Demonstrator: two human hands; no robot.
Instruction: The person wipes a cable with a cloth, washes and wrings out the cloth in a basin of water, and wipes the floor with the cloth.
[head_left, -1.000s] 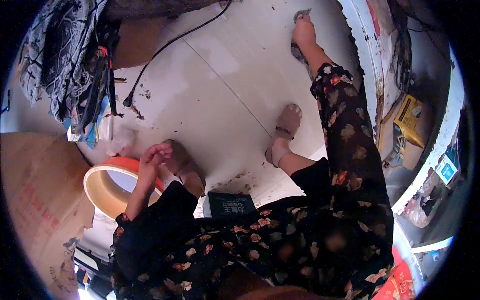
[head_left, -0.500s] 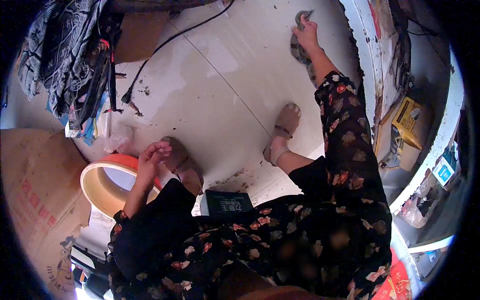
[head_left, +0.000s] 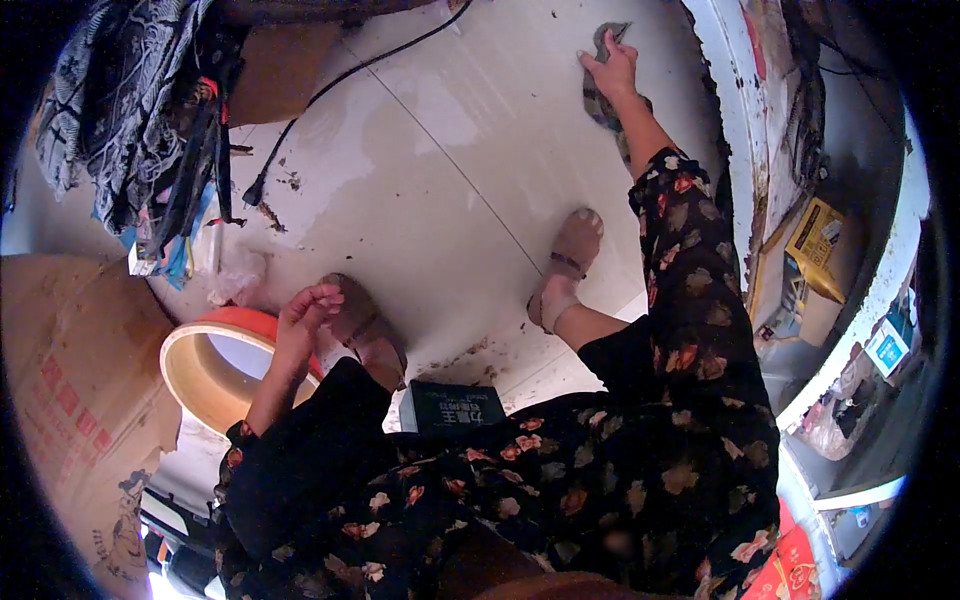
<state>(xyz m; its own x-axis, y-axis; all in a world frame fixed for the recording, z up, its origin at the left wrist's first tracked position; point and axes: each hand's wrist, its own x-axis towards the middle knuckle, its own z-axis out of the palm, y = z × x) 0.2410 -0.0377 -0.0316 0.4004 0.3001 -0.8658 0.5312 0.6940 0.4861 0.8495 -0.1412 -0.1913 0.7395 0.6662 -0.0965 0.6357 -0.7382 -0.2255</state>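
Note:
A dark greyish-green cloth (head_left: 594, 103) lies bunched lengthwise on the tiled floor at the upper right. My right hand (head_left: 615, 70) is at its far end, pressing on it. The thumb and index finger stand apart, and the other fingers are folded against the cloth, partly hidden. My left hand (head_left: 308, 312) hangs above my left shoe (head_left: 365, 315), its fingers curled together with nothing seen in them. Beside its wrist stands a round orange tub (head_left: 190, 385) with a pale rim.
A large cardboard box (head_left: 70, 400) stands at the left. A black cable (head_left: 340, 80) crosses the floor (head_left: 430, 180). A dark green box (head_left: 455, 405) sits between my feet. A worn white frame (head_left: 735, 130) runs along the right, with a yellow packet (head_left: 815, 250) beyond it.
My right hand has shifted slightly downward over the cloth, its thumb and index finger now spread wider. The cloth's far end looks flatter. My left hand is nearly unmoved.

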